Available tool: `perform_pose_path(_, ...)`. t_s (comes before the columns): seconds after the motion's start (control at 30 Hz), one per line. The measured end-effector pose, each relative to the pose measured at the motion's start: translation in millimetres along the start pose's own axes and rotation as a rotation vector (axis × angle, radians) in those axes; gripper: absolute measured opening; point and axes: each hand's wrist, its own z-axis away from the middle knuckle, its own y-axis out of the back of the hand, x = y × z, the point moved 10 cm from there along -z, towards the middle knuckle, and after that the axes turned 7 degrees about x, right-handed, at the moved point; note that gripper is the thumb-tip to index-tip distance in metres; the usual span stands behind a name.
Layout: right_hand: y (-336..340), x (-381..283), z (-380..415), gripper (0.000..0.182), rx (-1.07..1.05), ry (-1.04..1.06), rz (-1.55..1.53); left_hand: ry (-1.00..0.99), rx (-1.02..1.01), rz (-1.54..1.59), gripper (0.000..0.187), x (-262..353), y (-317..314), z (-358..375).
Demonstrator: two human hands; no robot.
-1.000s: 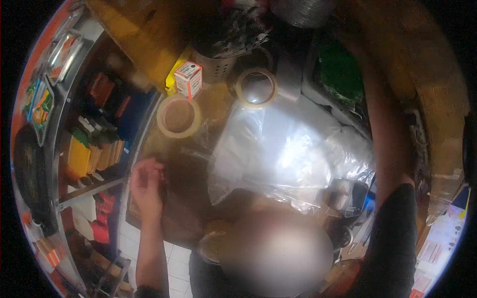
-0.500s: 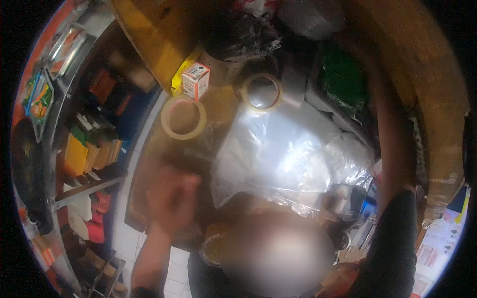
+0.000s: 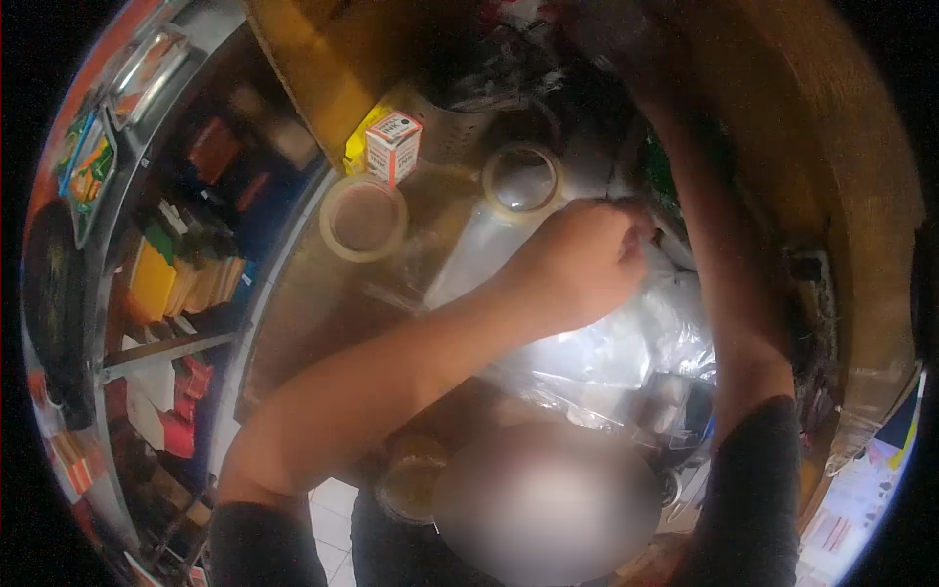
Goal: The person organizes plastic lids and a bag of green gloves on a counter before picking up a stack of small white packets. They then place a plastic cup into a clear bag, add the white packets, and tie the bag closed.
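My left hand [image 3: 592,259] reaches across the work surface to the right, above a stack of clear plastic bags [image 3: 597,357]. Its fingers are curled in; what they hold, if anything, is hidden. Stretched toward the dark far end, my right hand [image 3: 611,39] lies in shadow near a dark, shiny plastic bundle [image 3: 494,73]. The fingers of that hand cannot be made out. A roll of tape [image 3: 521,182] lies just beyond the bags, left of my left hand. Another tape roll [image 3: 363,217] rests further left on the surface.
A small white and orange box [image 3: 393,147] stands behind the left tape roll, beside a yellow packet [image 3: 364,140]. A cardboard panel [image 3: 303,68] rises at the far left. Shelves with yellow packs [image 3: 154,282] run along the left. Something green [image 3: 661,168] shows behind my right arm.
My left hand has swung from the left side of the surface up and right, over the plastic bags. My right arm has shifted left, its hand toward the far end.
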Motion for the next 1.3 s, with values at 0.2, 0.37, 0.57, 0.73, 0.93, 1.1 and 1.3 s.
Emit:
perform_pose_path(0.2, 56, 54, 25, 0.051, 0.118, -0.129, -0.035, 0.164, -0.096, 0.053, 0.022, 6, 42, 58)
perform_pose_path(0.37, 86, 76, 74, 0.051, 0.001, -0.214, 0.034, 0.314, 0.081, 0.091, 0.019, 0, 113, 112)
perform_pose_path(0.57, 69, 51, 143, 0.052, -0.179, -0.214, 0.124, 0.467, 0.234, 0.129, 0.017, -20, 142, 144)
perform_pose_path(0.73, 98, 57, 156, 0.053, -0.157, -0.262, 0.122, 0.528, 0.137, 0.080, 0.019, -15, 119, 136)
perform_pose_path(0.93, 153, 54, 187, 0.054, -0.166, -0.357, 0.114, 0.230, 0.024, 0.188, 0.025, 9, 73, 83)
perform_pose_path(1.1, 179, -4, 229, 0.055, -0.313, -0.493, 0.002, 0.000, 0.166, 0.073, 0.050, 40, 31, 27)
perform_pose_path(1.3, 140, -116, 260, 0.055, -0.358, -0.820, -0.598, 0.446, -0.012, 0.513, 0.059, 12, -10, 26)
